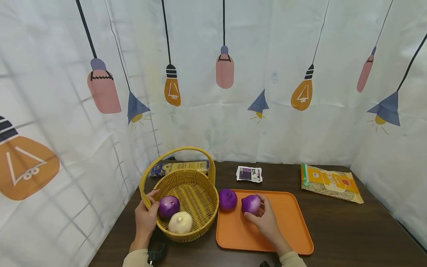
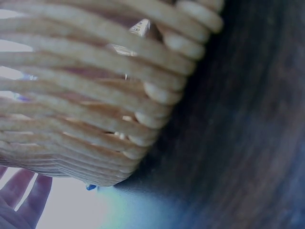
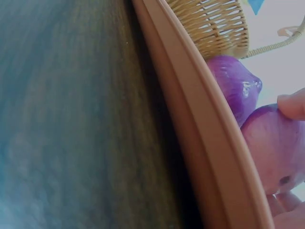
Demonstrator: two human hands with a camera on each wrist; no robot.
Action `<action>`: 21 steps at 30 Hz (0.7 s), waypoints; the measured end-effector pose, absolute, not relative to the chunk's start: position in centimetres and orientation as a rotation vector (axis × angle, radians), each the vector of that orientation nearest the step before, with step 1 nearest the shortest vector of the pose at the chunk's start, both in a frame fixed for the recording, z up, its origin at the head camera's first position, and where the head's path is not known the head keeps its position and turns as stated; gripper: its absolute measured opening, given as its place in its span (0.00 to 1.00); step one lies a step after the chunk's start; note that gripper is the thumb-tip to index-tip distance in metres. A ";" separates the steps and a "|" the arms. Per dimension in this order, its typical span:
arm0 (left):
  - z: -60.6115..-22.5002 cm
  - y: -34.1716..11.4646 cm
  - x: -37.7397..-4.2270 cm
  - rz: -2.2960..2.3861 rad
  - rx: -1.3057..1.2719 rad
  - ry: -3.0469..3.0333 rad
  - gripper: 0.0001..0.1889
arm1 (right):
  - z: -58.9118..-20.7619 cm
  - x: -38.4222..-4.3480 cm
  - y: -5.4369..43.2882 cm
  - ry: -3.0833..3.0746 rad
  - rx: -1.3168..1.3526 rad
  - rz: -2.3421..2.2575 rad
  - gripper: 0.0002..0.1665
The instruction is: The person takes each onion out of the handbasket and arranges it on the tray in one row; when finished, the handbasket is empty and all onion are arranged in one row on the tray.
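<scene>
My left hand (image 1: 146, 213) grips the yellow wicker basket (image 1: 209, 218) by its left rim, near the foot of the handle. Inside the basket lie a purple onion (image 1: 169, 206) and a white onion (image 1: 180, 222). My right hand (image 1: 267, 222) holds a purple and white onion (image 1: 250, 204) between thumb and fingers, over the orange tray (image 1: 287, 222). Just left of it, at the tray's upper left corner, sits a darker purple onion (image 1: 228, 199). In the right wrist view, the held onion (image 3: 274, 148) shows beyond the tray's side. Basket weave fills much of the left wrist view.
Behind the basket lies a blue and yellow packet (image 1: 180, 168). A small white and purple sachet (image 1: 249, 174) lies behind the tray. At the right is a yellow and orange food bag (image 1: 330, 182). White printed curtains (image 1: 200, 122) surround the dark table (image 1: 343, 226).
</scene>
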State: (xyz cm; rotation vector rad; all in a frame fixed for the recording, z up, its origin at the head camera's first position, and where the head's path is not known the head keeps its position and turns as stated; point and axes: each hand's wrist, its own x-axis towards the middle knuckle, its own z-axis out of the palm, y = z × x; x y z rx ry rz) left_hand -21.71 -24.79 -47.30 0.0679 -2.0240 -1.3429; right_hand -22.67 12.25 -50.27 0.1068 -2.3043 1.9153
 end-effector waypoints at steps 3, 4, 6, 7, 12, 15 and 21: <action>-47.3 -24.8 -21.6 -1.358 0.064 -2.020 0.06 | -51.0 -23.0 12.4 -2.306 0.131 1.889 0.49; -47.3 -24.8 -21.6 -1.363 0.062 -2.018 0.06 | -51.4 -23.1 12.4 -2.307 0.141 1.872 0.49; -47.3 -24.8 -21.6 -1.371 0.064 -2.017 0.06 | -51.1 -22.8 12.3 -2.312 0.166 1.829 0.49; -47.3 -24.9 -21.6 -1.373 0.066 -2.017 0.06 | -51.0 -22.7 12.2 -2.315 0.172 1.811 0.48; -47.3 -24.9 -21.5 -1.376 0.070 -2.017 0.06 | -51.7 -23.0 12.3 -2.333 0.182 1.742 0.48; -47.3 -24.9 -21.4 -1.371 0.072 -2.017 0.06 | -52.6 -23.5 12.5 -2.320 0.188 1.756 0.49; -47.4 -24.8 -21.6 -1.376 0.072 -2.014 0.06 | -52.4 -23.6 12.8 -2.334 0.118 1.755 0.48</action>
